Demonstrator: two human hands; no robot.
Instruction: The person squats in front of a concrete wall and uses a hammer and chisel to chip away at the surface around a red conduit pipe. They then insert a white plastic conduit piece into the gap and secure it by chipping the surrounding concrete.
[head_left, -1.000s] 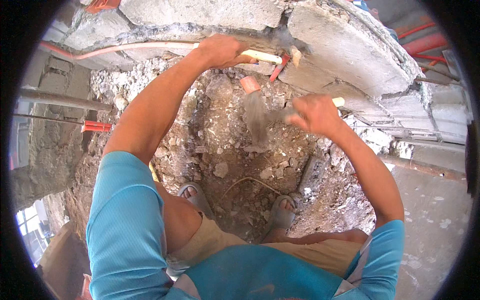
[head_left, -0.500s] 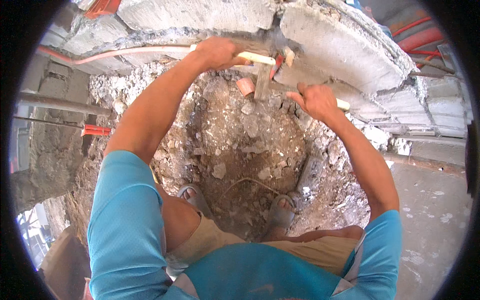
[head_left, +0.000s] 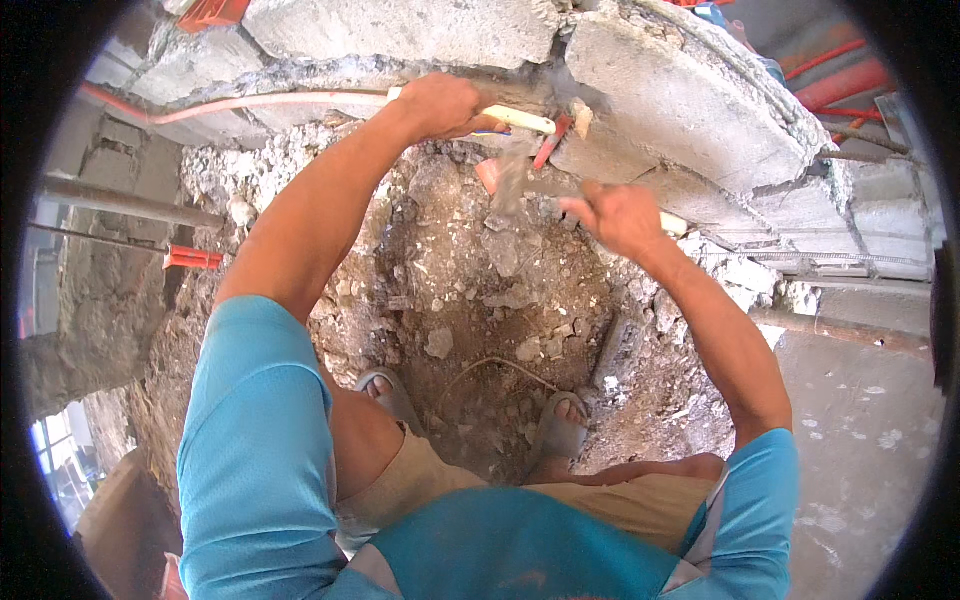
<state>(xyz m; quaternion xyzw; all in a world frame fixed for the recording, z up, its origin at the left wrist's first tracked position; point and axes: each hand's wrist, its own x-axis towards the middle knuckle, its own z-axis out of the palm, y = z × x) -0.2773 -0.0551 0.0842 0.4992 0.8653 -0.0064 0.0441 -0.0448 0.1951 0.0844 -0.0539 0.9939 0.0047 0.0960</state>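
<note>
My left hand (head_left: pixel 443 106) is closed around a pale yellow, pipe-like length (head_left: pixel 528 121) held along the foot of the broken concrete wall (head_left: pixel 690 100). A reddish flexible conduit (head_left: pixel 235 103) runs from the left up to it. My right hand (head_left: pixel 622 218) grips a hammer (head_left: pixel 552 187); the pale end of its handle sticks out behind the fist. Its grey head is smeared by motion, low before the wall. Close to the head lie an orange pipe stub (head_left: pixel 486 175) and a flat red piece (head_left: pixel 552 142).
Below my hands is a dug hollow of soil and rubble (head_left: pixel 470 260), with my sandalled feet at its near side. A thin bent cable (head_left: pixel 500 361) lies between them. Pipes (head_left: pixel 130 203) jut in from the left, one orange-ended (head_left: pixel 193 257). At right is a grey concrete slab (head_left: pixel 850 450).
The hammer head has shifted slightly left and down, and its shank now shows. My right hand has moved a little left and tilted. My left hand keeps its grip almost in place.
</note>
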